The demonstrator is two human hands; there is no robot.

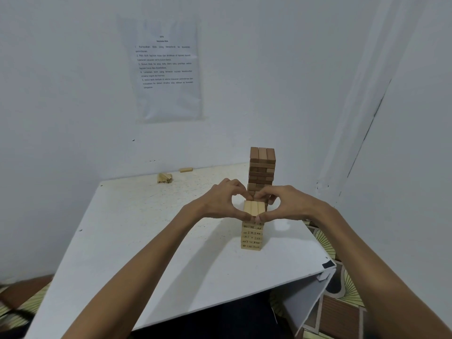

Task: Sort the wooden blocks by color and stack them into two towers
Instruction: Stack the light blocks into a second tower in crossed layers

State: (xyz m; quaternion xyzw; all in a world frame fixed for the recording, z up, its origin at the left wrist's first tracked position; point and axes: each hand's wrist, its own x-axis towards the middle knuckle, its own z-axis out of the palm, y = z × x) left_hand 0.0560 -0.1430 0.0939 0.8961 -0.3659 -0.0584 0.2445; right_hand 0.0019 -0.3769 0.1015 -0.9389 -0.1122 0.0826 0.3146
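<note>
Squeezing the top layer of the light tower [252, 232], the left hand [220, 203] and right hand [287, 204] curl round its three pale blocks, thumbs on the near ends and fingertips on the far ends. That numbered tower stands on the white tabletop [146, 228]. The dark tower [262, 167] rises just behind it at 12 o'clock. Loose light blocks [164, 178] lie well apart at 10 o'clock, below a printed sheet [168, 69] on the wall.

On pale wooden block tower [252, 234]: 45, 44, 43 legible. On white paper wall sheet [168, 69]: list numbered 1–5; wording blurred.
</note>
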